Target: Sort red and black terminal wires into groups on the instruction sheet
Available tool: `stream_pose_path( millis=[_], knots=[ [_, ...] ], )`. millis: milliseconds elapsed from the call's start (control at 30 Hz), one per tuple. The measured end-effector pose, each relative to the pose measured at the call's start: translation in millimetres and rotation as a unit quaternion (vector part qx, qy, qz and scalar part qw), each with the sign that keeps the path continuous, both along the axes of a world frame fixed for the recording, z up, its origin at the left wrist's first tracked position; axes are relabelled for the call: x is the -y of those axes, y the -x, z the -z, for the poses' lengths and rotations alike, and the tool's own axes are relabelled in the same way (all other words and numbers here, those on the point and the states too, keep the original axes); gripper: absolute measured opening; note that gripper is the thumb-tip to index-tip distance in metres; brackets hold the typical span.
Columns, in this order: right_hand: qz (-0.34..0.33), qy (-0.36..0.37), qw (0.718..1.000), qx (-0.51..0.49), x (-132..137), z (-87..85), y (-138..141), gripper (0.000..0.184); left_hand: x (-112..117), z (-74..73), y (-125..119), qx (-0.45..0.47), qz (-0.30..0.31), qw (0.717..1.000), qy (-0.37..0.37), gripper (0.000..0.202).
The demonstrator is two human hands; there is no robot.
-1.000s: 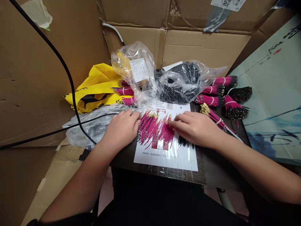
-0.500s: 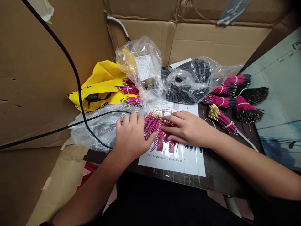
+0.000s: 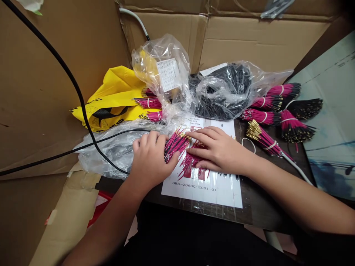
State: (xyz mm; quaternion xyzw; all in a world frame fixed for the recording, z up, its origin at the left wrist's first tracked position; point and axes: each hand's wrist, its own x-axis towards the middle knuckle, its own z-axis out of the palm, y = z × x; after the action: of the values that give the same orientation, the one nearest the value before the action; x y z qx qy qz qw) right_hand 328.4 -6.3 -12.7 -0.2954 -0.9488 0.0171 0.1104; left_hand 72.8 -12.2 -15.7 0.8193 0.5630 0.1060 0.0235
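- Cardboard (image 3: 41, 111) stands upright at the far left, with black cables (image 3: 76, 88) crossing each other in front of it.
- Yellow bag (image 3: 116, 75), printed in black, lies at the back left; tied bundles (image 3: 148, 102) of pink wires lie against its right side.
- Clear plastic (image 3: 102, 157) is crumpled below it, beneath the cables and just beside the left hand.
- Left hand (image 3: 151, 159) rests palm down at the left edge of the loose wires, fingers curled close together, thumb held away to the right; whether it grips any wires cannot be told.
- Labelled bag (image 3: 162, 55), clear with something yellow inside, sits behind that hand.
- Loose wires (image 3: 177, 142), pink and black with gold tips, lie between and under the hands, on white paper (image 3: 202, 199) laid on the dark table (image 3: 249, 195).
- Right hand (image 3: 219, 151) lies palm down, fingers spread and nearly straight, fingertips over the right part of the wires, closed on nothing.
- Black-filled bag (image 3: 222, 98) lies behind it.
- White loop (image 3: 253, 146) lies near the right wrist.
- Gold-tipped bundle (image 3: 262, 136) lies beside it, with more banded bundles (image 3: 296, 127) behind and to the right.
- White cable (image 3: 298, 170) runs along the table near these.
- Painted panel (image 3: 332, 111) leans at the far right.
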Motion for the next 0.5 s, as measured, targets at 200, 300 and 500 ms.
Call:
stream_pose_path(
  millis=[200, 300, 500],
  knots=[
    [-0.011, -0.002, 1.0, 0.02, -0.2, 0.3, 4.3, 0.05, -1.2, 1.7, 0.9, 0.011, 0.003, 1.0, -0.005, 0.042],
    [-0.016, -0.007, 1.0, 0.018, -0.8, -0.1, 0.9, 0.05, -1.6, 1.3, 1.5, 0.017, 0.006, 1.0, -0.003, 0.042],
    [-0.024, -0.021, 0.999, 0.014, -3.1, 1.3, -2.6, 0.051, -2.2, 2.3, 2.6, 0.017, 0.012, 1.0, 0.001, 0.044]
  ],
)
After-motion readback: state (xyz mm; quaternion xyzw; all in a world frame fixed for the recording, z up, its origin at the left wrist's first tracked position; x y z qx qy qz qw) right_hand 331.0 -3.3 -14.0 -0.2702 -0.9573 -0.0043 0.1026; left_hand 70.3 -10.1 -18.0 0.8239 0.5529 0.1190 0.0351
